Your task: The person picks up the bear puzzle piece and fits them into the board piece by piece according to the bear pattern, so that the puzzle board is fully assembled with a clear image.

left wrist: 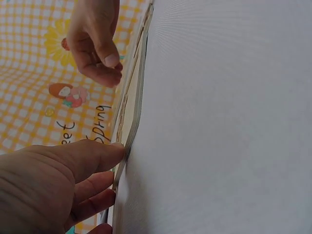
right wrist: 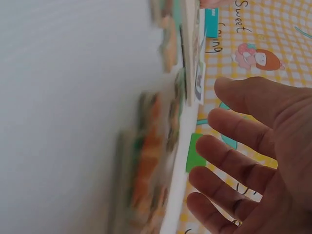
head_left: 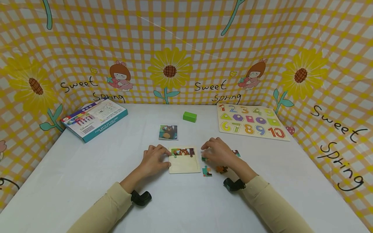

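Observation:
A small wooden puzzle board lies flat, its top row filled with pieces that show a bear's face. My left hand touches the board's left edge, thumb toward the near corner and fingers toward the far one. Right of the board, my right hand hovers over loose pieces, fingers spread and holding nothing in the right wrist view. A teal and orange puzzle piece and a brown puzzle piece lie below that hand. Another puzzle piece shows behind its wrist; the palm partly hides more.
Beyond the board lie a bear picture card and a green block. A number and shape board is at the back right. At the back left sits a flat box. A checked cloth rises behind the table.

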{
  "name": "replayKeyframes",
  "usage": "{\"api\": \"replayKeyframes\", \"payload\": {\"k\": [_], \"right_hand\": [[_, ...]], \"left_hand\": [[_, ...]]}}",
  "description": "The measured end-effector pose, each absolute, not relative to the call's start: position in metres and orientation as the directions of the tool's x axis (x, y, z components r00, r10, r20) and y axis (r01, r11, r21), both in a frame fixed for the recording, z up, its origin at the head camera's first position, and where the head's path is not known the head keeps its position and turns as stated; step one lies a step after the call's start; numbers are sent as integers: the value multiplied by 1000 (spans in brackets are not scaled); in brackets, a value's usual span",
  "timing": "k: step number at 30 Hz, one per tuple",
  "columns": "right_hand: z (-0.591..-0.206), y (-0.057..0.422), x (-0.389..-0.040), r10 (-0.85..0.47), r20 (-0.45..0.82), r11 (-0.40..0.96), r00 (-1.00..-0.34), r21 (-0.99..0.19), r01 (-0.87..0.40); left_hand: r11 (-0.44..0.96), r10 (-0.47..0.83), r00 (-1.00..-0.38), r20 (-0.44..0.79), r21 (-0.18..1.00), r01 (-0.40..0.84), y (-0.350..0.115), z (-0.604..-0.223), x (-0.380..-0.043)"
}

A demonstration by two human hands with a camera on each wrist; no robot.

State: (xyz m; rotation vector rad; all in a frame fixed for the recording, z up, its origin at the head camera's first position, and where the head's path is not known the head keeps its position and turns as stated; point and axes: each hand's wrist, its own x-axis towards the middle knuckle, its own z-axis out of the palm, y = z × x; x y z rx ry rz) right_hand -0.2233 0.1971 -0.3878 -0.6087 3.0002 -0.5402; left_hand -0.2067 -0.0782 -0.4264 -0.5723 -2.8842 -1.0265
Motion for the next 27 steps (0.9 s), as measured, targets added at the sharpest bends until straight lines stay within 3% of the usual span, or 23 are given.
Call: {"api": "replayKeyframes", "payload": {"k": [27], "right_hand": [[-404,224,-213,-419,81,849,-905,-318,-421]], "left_hand": [[713,338,-930,147,605,355,-79,-425,-206]]}}
